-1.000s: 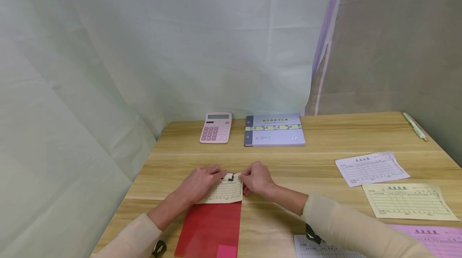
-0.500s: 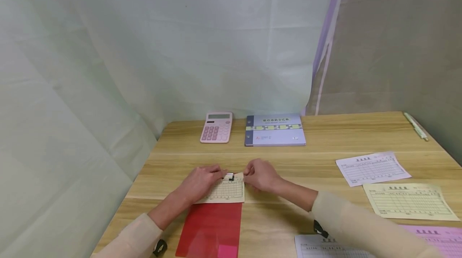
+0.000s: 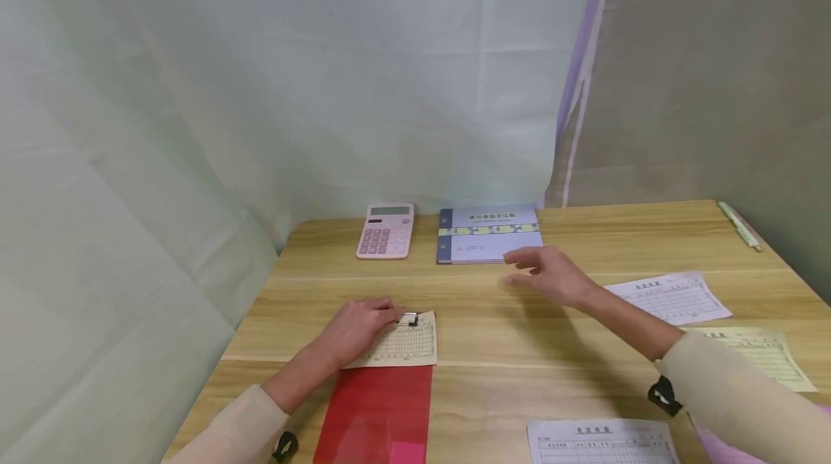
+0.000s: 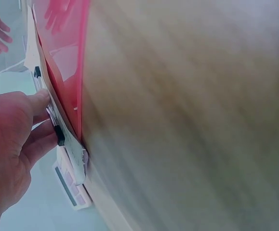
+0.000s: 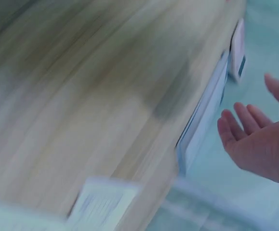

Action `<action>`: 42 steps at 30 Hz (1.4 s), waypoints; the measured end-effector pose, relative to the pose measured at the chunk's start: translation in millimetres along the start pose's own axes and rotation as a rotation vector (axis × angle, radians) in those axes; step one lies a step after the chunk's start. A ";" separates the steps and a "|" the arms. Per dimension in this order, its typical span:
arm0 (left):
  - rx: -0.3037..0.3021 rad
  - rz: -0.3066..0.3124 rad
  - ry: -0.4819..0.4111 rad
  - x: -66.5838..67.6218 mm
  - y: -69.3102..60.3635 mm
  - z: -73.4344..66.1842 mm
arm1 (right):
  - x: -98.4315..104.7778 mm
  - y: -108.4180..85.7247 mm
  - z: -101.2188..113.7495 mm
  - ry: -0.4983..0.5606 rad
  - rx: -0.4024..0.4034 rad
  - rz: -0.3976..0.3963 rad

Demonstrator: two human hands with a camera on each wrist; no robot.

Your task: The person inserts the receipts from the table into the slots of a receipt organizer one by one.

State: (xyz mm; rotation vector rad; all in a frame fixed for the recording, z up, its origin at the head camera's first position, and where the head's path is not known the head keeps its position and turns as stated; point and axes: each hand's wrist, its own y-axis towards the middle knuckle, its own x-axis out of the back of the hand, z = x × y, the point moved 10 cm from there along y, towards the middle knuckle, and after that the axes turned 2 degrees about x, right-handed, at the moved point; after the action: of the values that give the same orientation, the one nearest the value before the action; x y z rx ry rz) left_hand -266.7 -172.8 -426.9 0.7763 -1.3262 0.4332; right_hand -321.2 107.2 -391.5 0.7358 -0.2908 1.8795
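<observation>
A red clipboard (image 3: 379,406) lies on the table at the lower middle of the head view. Across its top end sits a pale yellow printed slip (image 3: 412,345), under a metal clip (image 3: 409,319) with black ends. My left hand (image 3: 359,328) is at that clip; in the left wrist view its thumb and fingers pinch the clip (image 4: 51,111) from both sides. My right hand (image 3: 552,278) is in the air just in front of the purple-blue account book (image 3: 490,239). Its fingers are loosely spread and hold nothing, as the right hand (image 5: 259,139) also shows in the right wrist view.
A pink calculator (image 3: 386,232) stands at the back, left of the account book. On the right lie a white slip (image 3: 675,298), a yellow slip (image 3: 769,356) and a pink slip (image 3: 727,449). Another white slip (image 3: 600,442) is at the front; a pen (image 3: 739,224) lies back right.
My right hand has let go of the yellow slip's upper right corner and moved right and away from the clipboard. My left hand stays at the clip.
</observation>
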 end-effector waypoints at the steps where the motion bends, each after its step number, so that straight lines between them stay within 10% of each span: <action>1: 0.004 0.005 0.003 -0.1 -0.2 0.4 | 7.8 -4.8 -4.3 0.010 -0.011 0.002; 13: 0.040 0.028 -0.014 0.3 0.6 1.7 | 65.4 -69.4 -38.1 0.004 -0.050 0.058; 32: 0.022 0.012 -0.025 3.2 0.2 1.3 | 148.5 -126.1 -119.9 -0.090 -0.171 -0.063; 42: 0.013 0.008 -0.022 3.1 -0.3 0.7 | 153.2 -144.0 -138.7 -0.142 -0.174 -0.076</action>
State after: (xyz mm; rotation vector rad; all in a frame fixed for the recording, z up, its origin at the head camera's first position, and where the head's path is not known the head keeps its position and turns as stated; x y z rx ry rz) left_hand -266.3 -174.0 -423.9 0.7888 -1.3483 0.4406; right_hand -281.6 353.7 -425.4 0.7521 -0.5035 1.7095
